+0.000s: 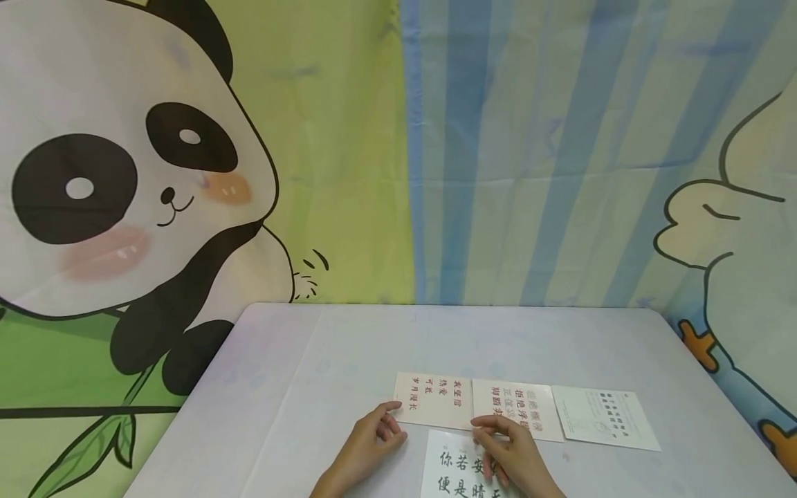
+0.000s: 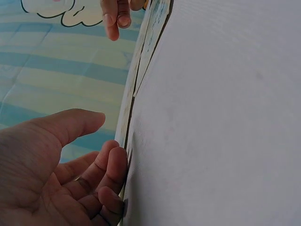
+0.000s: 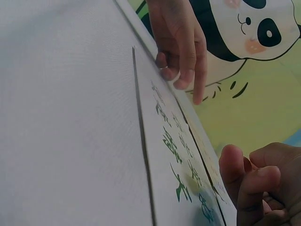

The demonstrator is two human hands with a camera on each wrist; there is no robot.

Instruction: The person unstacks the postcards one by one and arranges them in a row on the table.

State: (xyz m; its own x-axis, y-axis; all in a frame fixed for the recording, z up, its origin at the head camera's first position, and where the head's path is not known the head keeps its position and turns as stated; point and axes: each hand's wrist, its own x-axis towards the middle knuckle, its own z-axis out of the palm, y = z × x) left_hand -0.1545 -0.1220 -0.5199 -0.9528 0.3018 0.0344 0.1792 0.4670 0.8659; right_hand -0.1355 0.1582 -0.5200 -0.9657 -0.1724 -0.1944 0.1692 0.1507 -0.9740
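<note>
Three cards lie side by side on the table: a cream card with red characters (image 1: 434, 408), a second one (image 1: 540, 423) in the middle, and a white card with small dark print (image 1: 607, 418) at right. In front lies a white card with large dark green characters (image 1: 443, 477), cut off by the head view's lower edge. My left hand (image 1: 369, 446) is at the left card's lower left corner, fingers loosely bent, thumb apart. The right hand (image 1: 513, 456) hovers over the front card, fingers loosely bent, partly hiding its characters; its index fingertip is by the seam between two cards.
The pale table (image 1: 349, 346) reaches back to a cloth backdrop with a panda (image 1: 205, 76) at left and blue stripes (image 1: 461, 207) at centre. A white cartoon figure (image 1: 753, 297) is at right.
</note>
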